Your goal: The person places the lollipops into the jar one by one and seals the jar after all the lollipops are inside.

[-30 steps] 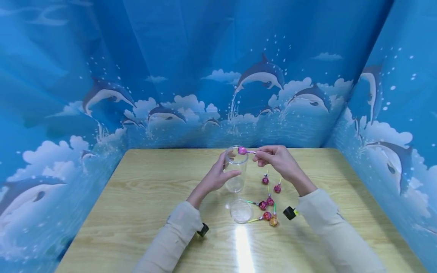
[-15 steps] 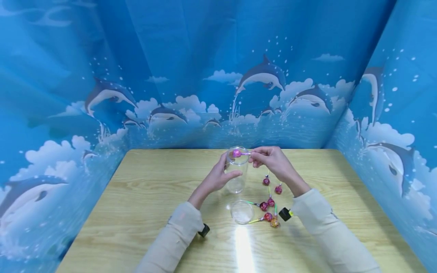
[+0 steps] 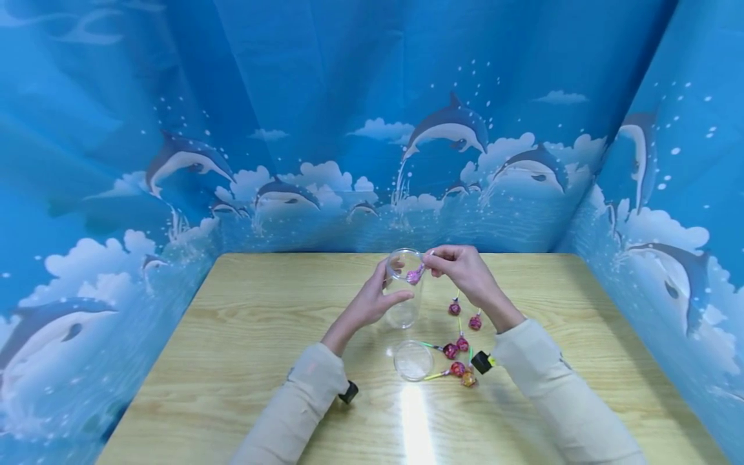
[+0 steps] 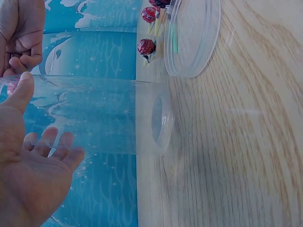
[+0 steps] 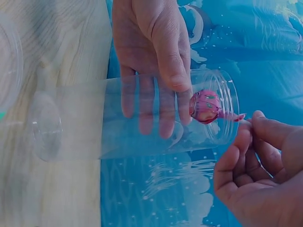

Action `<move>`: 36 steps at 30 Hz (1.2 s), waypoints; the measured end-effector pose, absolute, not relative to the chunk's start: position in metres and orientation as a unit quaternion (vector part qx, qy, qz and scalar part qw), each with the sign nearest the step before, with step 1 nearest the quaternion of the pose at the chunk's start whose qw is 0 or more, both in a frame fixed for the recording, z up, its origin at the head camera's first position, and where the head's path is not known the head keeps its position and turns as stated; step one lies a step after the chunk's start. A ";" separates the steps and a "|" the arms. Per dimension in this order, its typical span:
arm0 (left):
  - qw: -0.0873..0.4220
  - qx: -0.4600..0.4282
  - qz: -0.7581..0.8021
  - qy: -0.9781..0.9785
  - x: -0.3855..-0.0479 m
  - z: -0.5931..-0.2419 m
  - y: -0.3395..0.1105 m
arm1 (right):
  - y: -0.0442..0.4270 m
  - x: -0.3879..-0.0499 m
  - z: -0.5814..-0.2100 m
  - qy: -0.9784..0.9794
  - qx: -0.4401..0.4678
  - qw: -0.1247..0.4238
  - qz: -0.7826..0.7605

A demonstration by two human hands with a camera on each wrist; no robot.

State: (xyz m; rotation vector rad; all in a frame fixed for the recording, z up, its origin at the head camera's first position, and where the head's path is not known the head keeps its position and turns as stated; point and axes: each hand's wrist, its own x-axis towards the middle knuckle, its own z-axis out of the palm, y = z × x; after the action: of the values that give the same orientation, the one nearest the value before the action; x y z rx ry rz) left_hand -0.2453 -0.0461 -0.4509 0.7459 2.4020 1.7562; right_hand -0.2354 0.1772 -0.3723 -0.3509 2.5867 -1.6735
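Observation:
A tall clear plastic jar (image 3: 402, 310) stands upright on the table, lidless. My left hand (image 3: 371, 300) holds it round its upper part, thumb on the near side and fingers behind, as the left wrist view also shows. At the mouth, my right hand (image 3: 462, 268) pinches the stick of a pink-wrapped lollipop (image 5: 206, 106) between thumb and index finger. The candy head is inside the jar just below the rim, and the stick slants out over the edge. In the right wrist view the jar's lower part (image 5: 71, 123) shows nothing inside.
A round clear lid (image 3: 413, 360) lies in front of the jar. Several wrapped lollipops are scattered to its right, among them a red one (image 3: 450, 351) and an orange one (image 3: 468, 378). Dolphin-printed blue curtains (image 3: 325, 97) rise behind the wooden table (image 3: 261, 323).
My right hand has moved left to the jar, bringing the lollipop's head from above the rim down into the mouth. My left hand has kept its hold on the jar.

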 end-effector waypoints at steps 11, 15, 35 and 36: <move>0.035 0.248 0.572 0.781 -0.245 -0.451 -0.047 | 0.165 -0.237 -0.362 0.858 -0.187 -0.027 -0.477; 0.035 0.249 0.571 0.781 -0.245 -0.451 -0.047 | 0.160 -0.236 -0.361 0.871 -0.206 -0.044 -0.444; 0.037 0.248 0.559 0.790 -0.245 -0.451 -0.048 | 0.164 -0.236 -0.364 0.869 -0.222 -0.051 -0.439; 0.035 0.250 0.559 0.790 -0.245 -0.452 -0.048 | 0.167 -0.236 -0.365 0.867 -0.222 -0.053 -0.443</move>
State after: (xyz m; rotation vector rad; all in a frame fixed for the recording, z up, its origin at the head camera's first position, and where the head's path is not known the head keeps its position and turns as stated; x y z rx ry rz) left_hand -0.2451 -0.0481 -0.4516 0.7686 2.4269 1.7187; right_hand -0.2358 0.1666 -0.3645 -0.7211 2.8198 -1.4417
